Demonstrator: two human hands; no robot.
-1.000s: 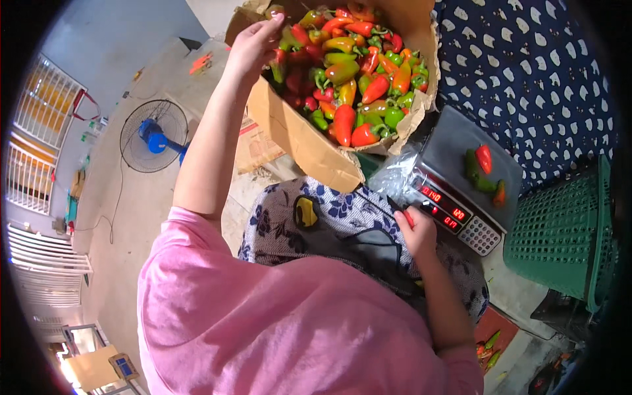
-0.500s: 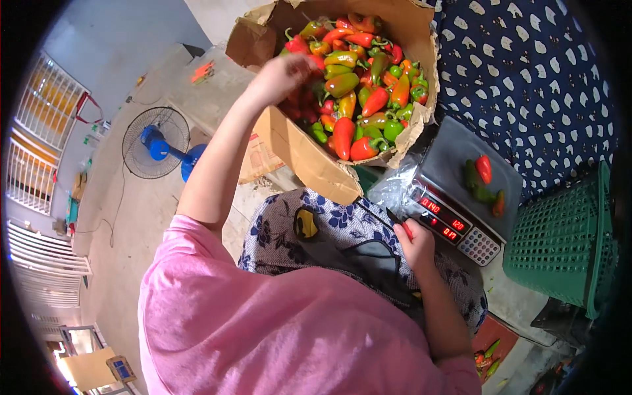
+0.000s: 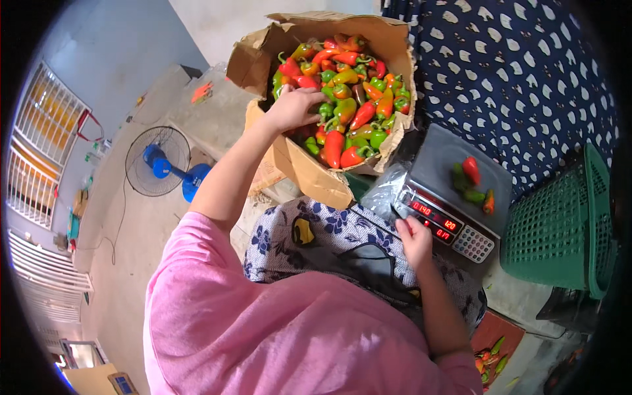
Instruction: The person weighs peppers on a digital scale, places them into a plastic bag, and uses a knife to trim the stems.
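Note:
A torn cardboard box [image 3: 306, 172] full of red, green and orange peppers [image 3: 362, 115] stands in front of me. My left hand [image 3: 296, 108] reaches over its left side, with bent fingers spread on the peppers and fingertips partly hidden among them; I see nothing gripped. My right hand [image 3: 416, 242] is closed beside the scale's display, on what looks like a small knife with a dark blade [image 3: 396, 211]; most of it is hidden. Several red, green and orange peppers [image 3: 470, 170] lie on the grey pan of the digital scale [image 3: 441, 148], whose red display is lit.
A green plastic basket [image 3: 546, 237] stands right of the scale. Clear plastic bags [image 3: 385, 191] lie between box and scale. Dark patterned cloth [image 3: 500, 72] hangs behind. A blue fan [image 3: 158, 161] stands to the left. More peppers [image 3: 487, 362] lie at the lower right.
My left hand has moved nearer along the box's left side, and its fingers now rest on the peppers. The right hand stays by the scale. The view has shifted slightly.

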